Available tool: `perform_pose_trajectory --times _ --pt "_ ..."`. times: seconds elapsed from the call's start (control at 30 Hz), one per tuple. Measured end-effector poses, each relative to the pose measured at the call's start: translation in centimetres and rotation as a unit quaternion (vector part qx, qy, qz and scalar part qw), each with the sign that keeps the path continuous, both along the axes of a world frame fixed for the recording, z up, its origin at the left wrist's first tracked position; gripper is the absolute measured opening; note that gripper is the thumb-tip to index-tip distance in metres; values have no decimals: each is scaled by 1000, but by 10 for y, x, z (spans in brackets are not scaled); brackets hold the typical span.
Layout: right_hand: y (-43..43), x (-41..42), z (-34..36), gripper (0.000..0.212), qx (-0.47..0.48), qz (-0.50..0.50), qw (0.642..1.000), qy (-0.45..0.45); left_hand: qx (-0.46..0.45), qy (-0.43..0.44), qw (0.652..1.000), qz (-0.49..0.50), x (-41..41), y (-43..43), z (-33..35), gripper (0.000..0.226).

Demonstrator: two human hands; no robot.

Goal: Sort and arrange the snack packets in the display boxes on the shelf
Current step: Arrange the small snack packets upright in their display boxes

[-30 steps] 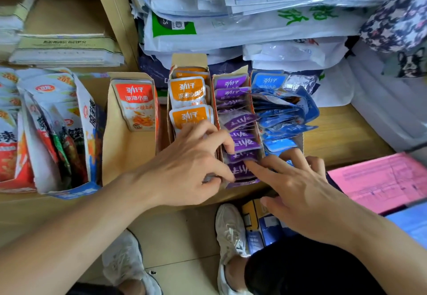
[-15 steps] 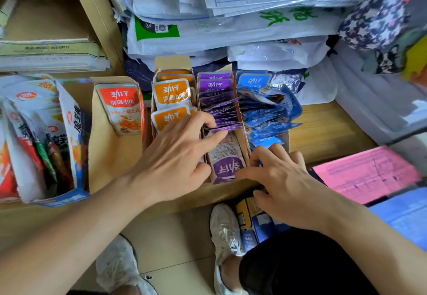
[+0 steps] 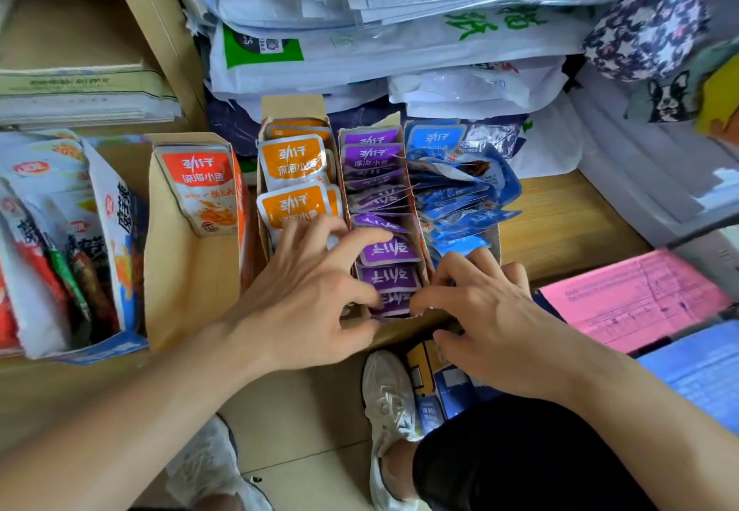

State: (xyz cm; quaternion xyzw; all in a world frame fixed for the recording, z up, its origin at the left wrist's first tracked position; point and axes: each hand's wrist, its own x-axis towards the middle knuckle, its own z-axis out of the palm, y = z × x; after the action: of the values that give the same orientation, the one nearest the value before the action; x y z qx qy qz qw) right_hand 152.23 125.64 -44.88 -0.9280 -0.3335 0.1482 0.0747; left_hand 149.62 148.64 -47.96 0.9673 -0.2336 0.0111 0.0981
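purple packets [image 3: 388, 250] jam box [image 3: 292, 106] front; left hand [image 3: 304, 294], right hand [image 3: 480, 310] pinch

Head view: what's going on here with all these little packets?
A person is tidying snack packets in a cardboard display box on a shelf. The left hand and right hand both pinch the front of the purple packets in the middle lane. The orange packets beside them stand fairly neat; the blue packets on the other side lie jumbled. A red packet stands in a separate box.
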Motion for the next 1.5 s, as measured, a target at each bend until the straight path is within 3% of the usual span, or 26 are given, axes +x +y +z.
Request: perform_pose_trajectory --times 0.13,0.37,0.6,0.77,0.87,1.13,1.4,1.5 --pt "-2 0 -2 37 -17 5 1000 16 48 -29 997 47 -3 -4 2 58" --pt "1 -6 -8 56 -88 8 995 -51 36 -24 998 52 3 -4 2 65" --pt "0 -3 -7 71 -79 -4 997 -6 -46 -68 994 70 6 -9 -6 39" --pt "-4 -1 -5 37 8 -39 999 29 -105 -133 983 70 17 -13 -7 14" --pt "-5 -3 -3 36 -12 -29 999 36 -139 -151 976 72 17 -13 -5 10" --pt "8 -10 3 63 -92 -12 995 34 -238 -103 964 63 18 -9 -9 16" --pt "8 -19 2 86 -118 -27 992 14 -235 -39 970 45 19 1 -9 16" --pt "8 -21 1 89 -107 -39 993 8 -218 -16 975 35 14 3 -7 35"
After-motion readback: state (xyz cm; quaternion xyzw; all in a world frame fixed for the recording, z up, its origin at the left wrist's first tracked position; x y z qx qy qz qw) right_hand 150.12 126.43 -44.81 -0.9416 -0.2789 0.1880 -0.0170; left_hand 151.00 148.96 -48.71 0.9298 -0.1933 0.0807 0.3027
